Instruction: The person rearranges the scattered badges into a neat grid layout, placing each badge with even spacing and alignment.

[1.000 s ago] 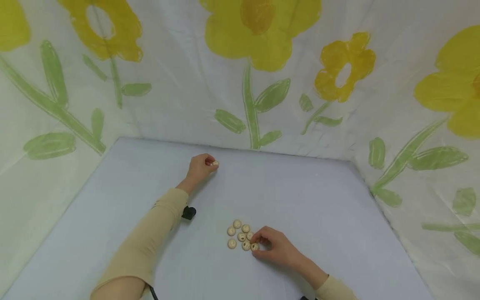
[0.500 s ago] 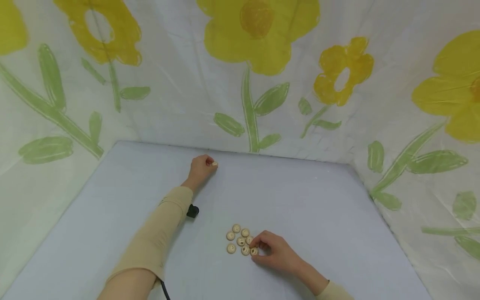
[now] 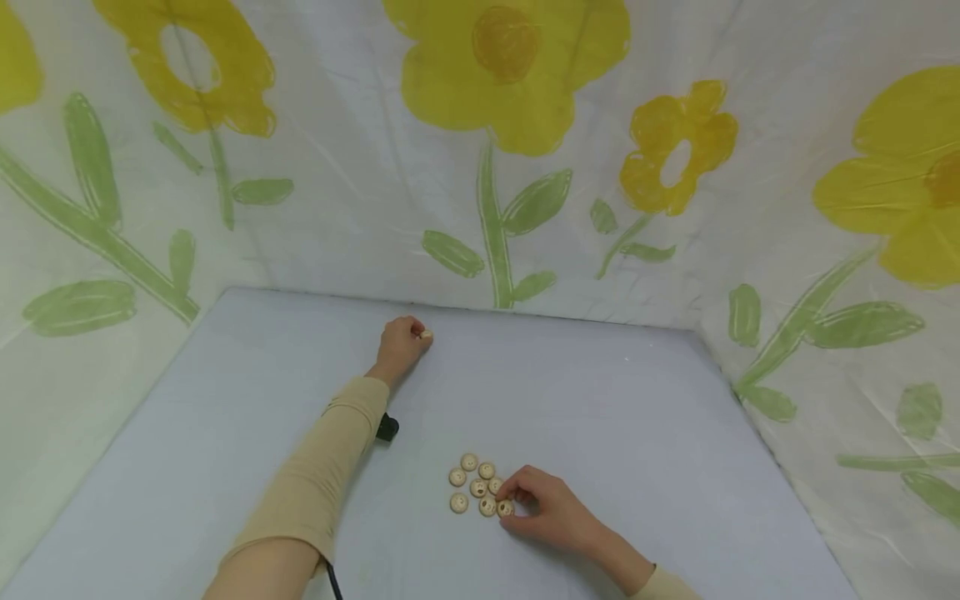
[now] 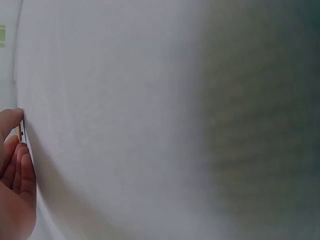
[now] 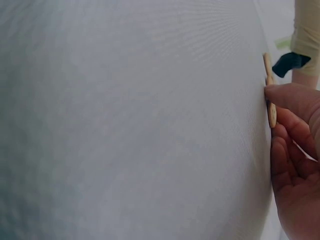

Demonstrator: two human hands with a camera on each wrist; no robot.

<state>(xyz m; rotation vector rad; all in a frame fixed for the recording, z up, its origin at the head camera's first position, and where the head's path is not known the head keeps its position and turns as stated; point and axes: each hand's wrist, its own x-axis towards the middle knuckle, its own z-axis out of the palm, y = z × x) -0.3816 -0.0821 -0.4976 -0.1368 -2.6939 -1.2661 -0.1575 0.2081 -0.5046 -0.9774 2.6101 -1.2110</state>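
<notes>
Far out near the table's back edge, my left hand pinches a small round wooden disc between thumb and fingers. In the left wrist view that disc shows edge-on, close to the tabletop. Nearer to me, my right hand grips another wooden disc by its edges, thumb on the near side and fingers on the far side. Several more pale discs with dark printed marks, such as this disc, lie flat in a loose cluster left of it. The curled fingers partly cover one disc.
A pale cloth-covered table spans the view. White sheets painted with yellow flowers stand behind it and at both sides. A black wrist camera sits by the left sleeve, and a dark cable hangs below that arm.
Both hands keep their grip and stay at nearly the same spots on the table. The left forearm has swung slightly to the right. The head view has shifted a little.
</notes>
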